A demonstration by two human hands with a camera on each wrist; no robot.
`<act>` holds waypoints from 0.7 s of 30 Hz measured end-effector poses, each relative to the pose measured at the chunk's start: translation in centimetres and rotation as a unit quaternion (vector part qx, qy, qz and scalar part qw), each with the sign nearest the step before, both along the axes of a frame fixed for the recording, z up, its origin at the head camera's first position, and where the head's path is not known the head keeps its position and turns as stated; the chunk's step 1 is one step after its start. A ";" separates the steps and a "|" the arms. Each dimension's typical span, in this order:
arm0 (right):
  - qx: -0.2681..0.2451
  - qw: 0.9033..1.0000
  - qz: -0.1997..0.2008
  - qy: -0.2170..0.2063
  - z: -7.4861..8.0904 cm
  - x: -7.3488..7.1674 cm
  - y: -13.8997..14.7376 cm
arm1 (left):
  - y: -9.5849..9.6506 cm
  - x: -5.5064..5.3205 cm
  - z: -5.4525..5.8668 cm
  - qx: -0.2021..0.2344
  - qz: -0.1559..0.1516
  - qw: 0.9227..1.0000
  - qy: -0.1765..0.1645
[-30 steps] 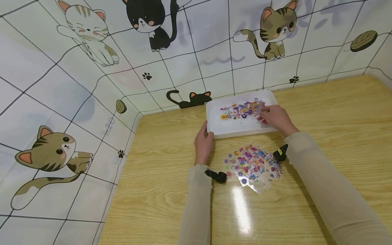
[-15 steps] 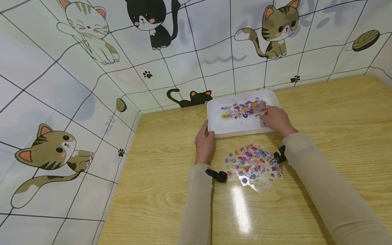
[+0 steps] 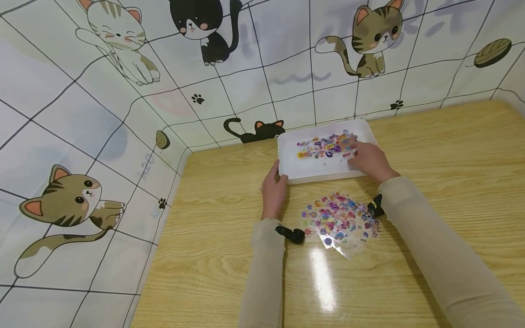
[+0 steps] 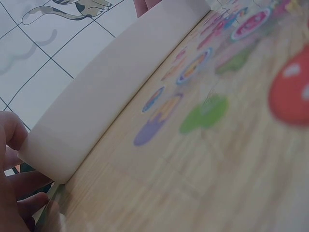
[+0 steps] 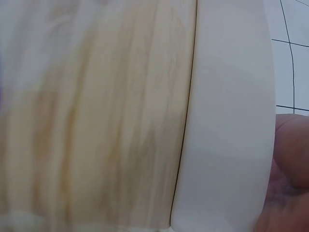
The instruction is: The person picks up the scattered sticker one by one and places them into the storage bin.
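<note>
A white rectangular tray (image 3: 301, 172) lies near the back wall, with many small colourful stickers (image 3: 328, 146) on its floor. My left hand (image 3: 274, 189) grips the tray's near left corner; in the left wrist view its thumb is at the rim of the tray wall (image 4: 106, 87) and the fingers (image 4: 29, 186) are round the side. My right hand (image 3: 370, 159) reaches over the near right rim, its fingertips at the right end of the stickers. In the right wrist view the tray wall (image 5: 227, 106) hides most of that hand (image 5: 292, 159); I cannot tell whether it pinches a sticker.
Clear sheets of colourful stickers (image 3: 338, 216) lie fanned on the wooden table (image 3: 205, 255) between the forearms. Walls printed with cartoon cats (image 3: 207, 27) rise behind and left of the table. A black wrist camera (image 3: 292, 234) sits on the left sleeve.
My right hand has shifted slightly within the tray, its fingers a little lower over the stickers. The tray and left hand stay almost in place; the view moves slightly.
</note>
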State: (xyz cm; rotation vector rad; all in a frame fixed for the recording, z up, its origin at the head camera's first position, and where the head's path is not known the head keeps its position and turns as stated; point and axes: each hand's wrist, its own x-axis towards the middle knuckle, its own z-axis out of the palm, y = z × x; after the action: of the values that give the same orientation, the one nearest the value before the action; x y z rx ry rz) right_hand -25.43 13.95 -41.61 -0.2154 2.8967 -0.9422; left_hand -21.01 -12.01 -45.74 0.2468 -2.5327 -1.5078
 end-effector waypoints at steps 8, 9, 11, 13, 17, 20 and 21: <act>0.006 1.000 0.009 0.012 -0.1 -0.1 0.1 | 0.0 0.1 0.0 0.006 -0.003 1.000 0.004; 0.007 1.000 0.009 0.013 -0.1 -0.1 0.1 | 0.1 0.2 0.0 0.008 -0.003 1.000 0.004; 0.012 1.000 0.012 0.016 -0.1 -0.1 0.0 | 0.1 0.2 0.0 0.010 -0.003 1.000 0.005; 0.018 1.000 0.014 0.020 -0.2 0.0 0.0 | 0.1 0.2 0.0 0.010 -0.003 1.000 0.005; 0.027 0.999 0.017 0.026 -0.2 0.0 -0.1 | 0.1 0.2 0.0 0.012 -0.004 1.000 0.005; 0.033 0.999 0.020 0.025 -0.2 0.0 -0.1 | 0.1 0.2 -0.1 0.014 -0.005 1.000 0.007; 0.033 0.999 0.022 0.024 -0.1 0.0 -0.1 | 0.1 0.1 -0.1 0.014 -0.005 1.000 0.006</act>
State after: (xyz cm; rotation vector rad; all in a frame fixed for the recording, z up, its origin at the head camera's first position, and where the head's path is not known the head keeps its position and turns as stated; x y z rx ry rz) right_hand -25.43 13.84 -41.72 -0.2987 2.9474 -0.8440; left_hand -20.87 -11.91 -45.86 0.2299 -2.5086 -1.5439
